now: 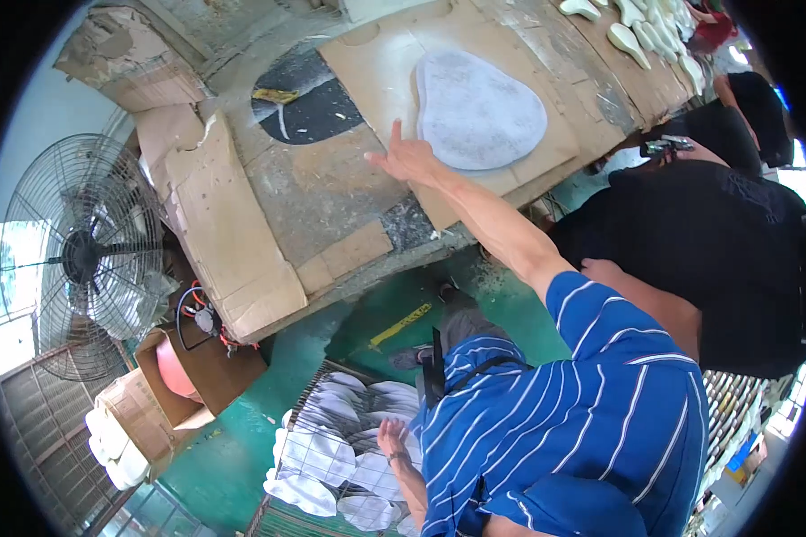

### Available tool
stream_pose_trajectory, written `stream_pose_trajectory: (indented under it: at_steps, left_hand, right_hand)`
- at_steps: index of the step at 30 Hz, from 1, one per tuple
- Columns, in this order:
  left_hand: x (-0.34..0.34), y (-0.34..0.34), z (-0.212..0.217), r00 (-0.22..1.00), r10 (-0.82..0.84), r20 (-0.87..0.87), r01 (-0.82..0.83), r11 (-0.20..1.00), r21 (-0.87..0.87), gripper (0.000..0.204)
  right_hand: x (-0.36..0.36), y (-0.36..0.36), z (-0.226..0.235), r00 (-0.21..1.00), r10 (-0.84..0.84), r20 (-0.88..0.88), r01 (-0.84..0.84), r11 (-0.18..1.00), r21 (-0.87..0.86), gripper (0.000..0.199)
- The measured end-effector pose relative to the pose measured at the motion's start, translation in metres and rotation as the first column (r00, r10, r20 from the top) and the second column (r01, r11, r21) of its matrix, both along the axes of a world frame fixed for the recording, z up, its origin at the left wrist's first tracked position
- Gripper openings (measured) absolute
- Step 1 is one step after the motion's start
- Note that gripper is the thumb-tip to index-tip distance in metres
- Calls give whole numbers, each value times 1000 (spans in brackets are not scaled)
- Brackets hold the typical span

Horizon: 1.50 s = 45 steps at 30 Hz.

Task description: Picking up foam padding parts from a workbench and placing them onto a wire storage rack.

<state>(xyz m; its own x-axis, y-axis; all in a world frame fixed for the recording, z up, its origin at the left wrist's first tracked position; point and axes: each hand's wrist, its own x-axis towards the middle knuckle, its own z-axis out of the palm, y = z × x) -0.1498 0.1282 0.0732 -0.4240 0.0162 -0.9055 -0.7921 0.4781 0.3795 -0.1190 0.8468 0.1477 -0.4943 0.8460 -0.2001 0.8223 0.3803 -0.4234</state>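
Right hand (406, 159) spread flat on far cardboard sheet (367, 67) beside grey pear-shaped felt pad (477, 109), left hand (390, 438) open over near wire basket (306, 404) of white insoles (331, 447).

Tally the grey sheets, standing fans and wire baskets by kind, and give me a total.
Grey pear-shaped sheet: 1
Standing fan: 1
Wire basket: 1
Total: 3
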Motion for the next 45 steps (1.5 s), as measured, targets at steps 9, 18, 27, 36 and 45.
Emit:
stream_pose_trajectory:
  at_steps: [9,18,27,36,45]
  left_hand:
    - [38,-15,11,992,-124,28,126,989,-80,67]
    - [21,-18,-7,999,43,29,-42,999,-17,39]
    - [-21,14,-2,998,-36,-56,41,996,84,56]
    - [-5,-7,1,993,-114,14,113,993,46,59]
    - [7,-8,3,968,-247,45,250,962,-106,54]
  right_hand:
    - [-23,-32,-42,958,-121,259,153,983,-104,116]
    - [50,-99,42,605,-598,-526,-350,393,-850,73]
    - [77,-125,58,315,-763,-565,-536,349,-769,58]
    - [154,-101,2,858,-134,496,185,981,-55,25]
    - [128,-84,-58,534,204,821,-134,979,-156,18]
